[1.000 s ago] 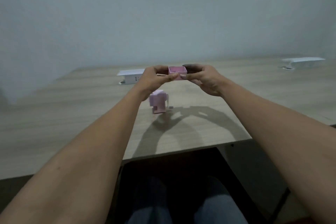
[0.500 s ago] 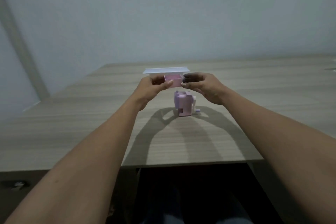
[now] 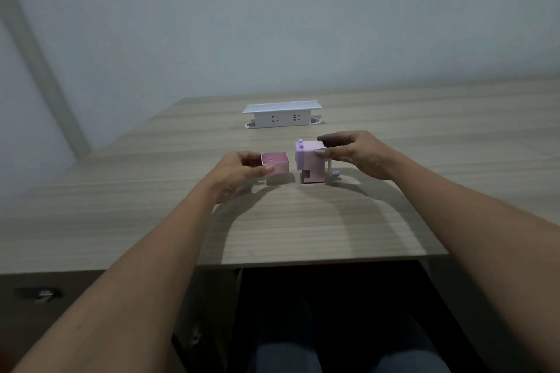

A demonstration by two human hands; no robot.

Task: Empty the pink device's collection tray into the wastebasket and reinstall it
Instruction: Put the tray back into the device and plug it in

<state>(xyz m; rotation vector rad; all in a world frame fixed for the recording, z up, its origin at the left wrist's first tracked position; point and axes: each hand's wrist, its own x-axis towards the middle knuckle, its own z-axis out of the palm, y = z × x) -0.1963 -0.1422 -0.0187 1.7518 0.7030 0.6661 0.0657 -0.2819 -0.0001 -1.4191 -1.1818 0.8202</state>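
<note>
Your left hand [image 3: 239, 169] now holds the tray [image 3: 275, 164] alone, fingers pinching its near-left wall, low over the counter [image 3: 151, 206] – half a second ago both hands shared it. Just right, your right hand [image 3: 354, 153] has dropped to clasp the pink device [image 3: 310, 165] – reinstalling looks next.

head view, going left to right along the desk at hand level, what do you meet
left hand → pink tray → pink device → right hand
</note>
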